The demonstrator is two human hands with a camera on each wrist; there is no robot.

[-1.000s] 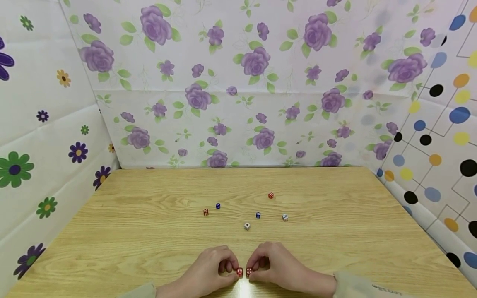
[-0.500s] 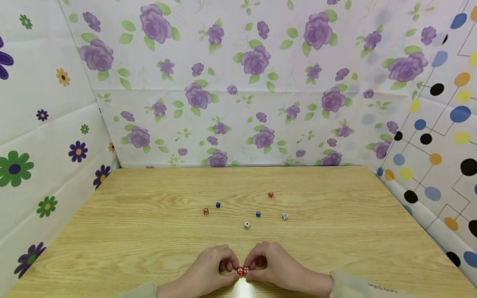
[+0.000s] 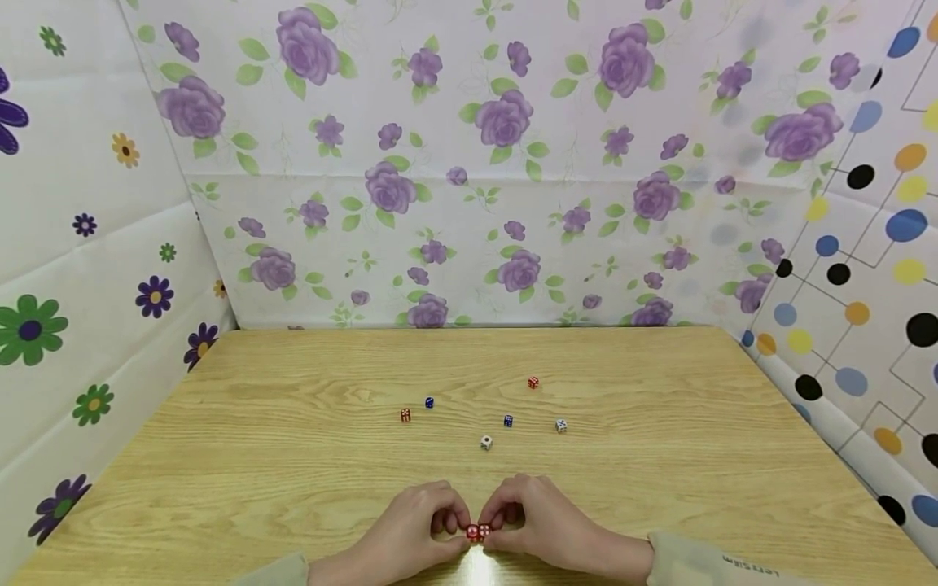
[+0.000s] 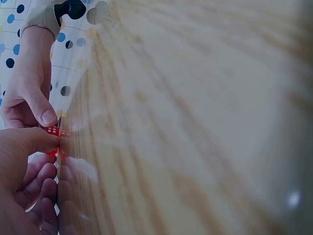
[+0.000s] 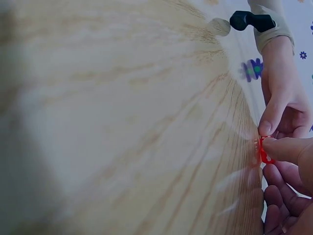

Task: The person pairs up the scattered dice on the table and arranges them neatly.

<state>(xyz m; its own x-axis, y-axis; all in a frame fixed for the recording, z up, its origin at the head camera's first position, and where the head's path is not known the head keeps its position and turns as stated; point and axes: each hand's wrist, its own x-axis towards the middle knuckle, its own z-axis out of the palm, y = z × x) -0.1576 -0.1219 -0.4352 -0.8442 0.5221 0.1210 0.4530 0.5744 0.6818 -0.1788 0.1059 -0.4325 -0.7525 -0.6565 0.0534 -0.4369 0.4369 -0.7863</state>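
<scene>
Near the front edge of the wooden table [image 3: 293,456], my left hand [image 3: 410,525] pinches a red die [image 3: 472,532] between thumb and forefinger. Facing it, my right hand [image 3: 545,529] pinches a second red die [image 3: 485,531] in the same way. The two dice sit side by side and look to be touching. In the left wrist view, white pips show on a red die [image 4: 52,130] between the two thumbs. Fingertips hide most of the red dice [image 5: 266,156] in the right wrist view.
Beyond my hands lie several loose dice: a white die [image 3: 487,443], a blue die [image 3: 509,421], a white die with blue pips [image 3: 561,426], a red die [image 3: 533,382], another blue die [image 3: 429,402] and another red die [image 3: 405,415]. Patterned cloth [image 3: 454,220] walls the table in.
My right hand has moved slightly left with its red die, closing the small gap to the left hand's die. The left hand and the loose dice have stayed put.
</scene>
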